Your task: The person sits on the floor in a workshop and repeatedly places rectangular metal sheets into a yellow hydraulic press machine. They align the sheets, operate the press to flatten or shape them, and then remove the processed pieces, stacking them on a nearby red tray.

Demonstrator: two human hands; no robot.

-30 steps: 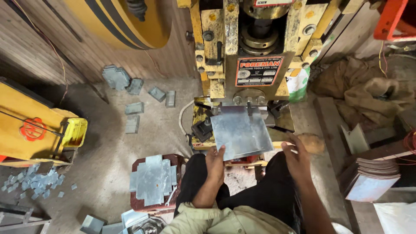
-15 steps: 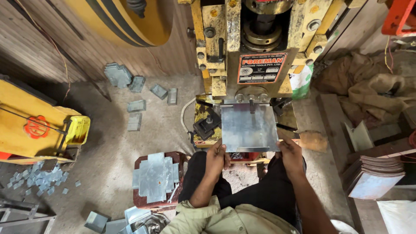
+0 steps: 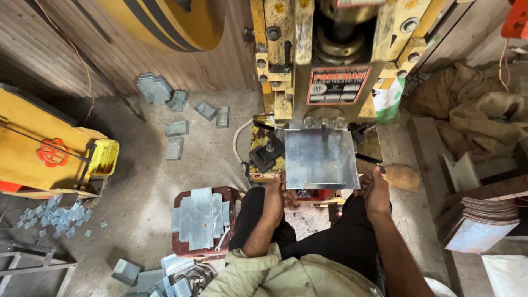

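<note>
At the front of the yellow press [image 3: 330, 60], a square metal sheet [image 3: 320, 158] lies flat on the press bed, its far edge pushed in under the ram and its near edge turned toward the seated person. The left hand [image 3: 276, 193] holds the sheet's near left corner, fingers curled around the edge in a pinching grip; the right hand [image 3: 375, 191] meets the near right corner, its grip closed on that edge as far as can be seen, though the fingertips are partly hidden beneath the metal. Both forearms reach forward over the person's dark trousers [image 3: 330, 247]. Just left of the sheet a black block [image 3: 267, 154] sits on the press base, and just right of the right hand lies a brown block [image 3: 400, 176]. Left of the knees, a low red stool [image 3: 179, 247] carries a stack of cross-shaped blanks [image 3: 198, 217]. More grey pieces [image 3: 179, 113] are scattered on the floor near the wall, small offcuts [image 3: 52, 217] lie heaped to the far left, and folded pieces [image 3: 159, 278] crowd the near floor. A yellow machine [image 3: 49, 151] stands at the left edge. To the right are a pile of sacking [image 3: 473, 104] and a stack of sheets [image 3: 484, 220].
</note>
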